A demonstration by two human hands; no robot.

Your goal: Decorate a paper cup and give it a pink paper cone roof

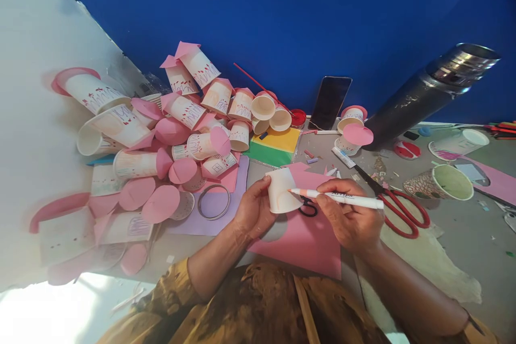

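My left hand (253, 209) is closed around a plain white paper cup (282, 191), holding it on its side above a pink paper sheet (306, 239). In my right hand (350, 217) I grip a white marker pen (342, 199); its tip touches the cup's wall. Small black-handled scissors (308, 208) lie on the pink sheet just under the pen. Both hands sit at the table's middle, close to my body.
A heap of decorated cups with pink paper lids (173, 129) fills the left. Red-handled scissors (403, 212), a round ring (213, 201), a phone (330, 102) against the blue wall, a steel flask (427, 91) and green-lined cups (443, 183) lie around.
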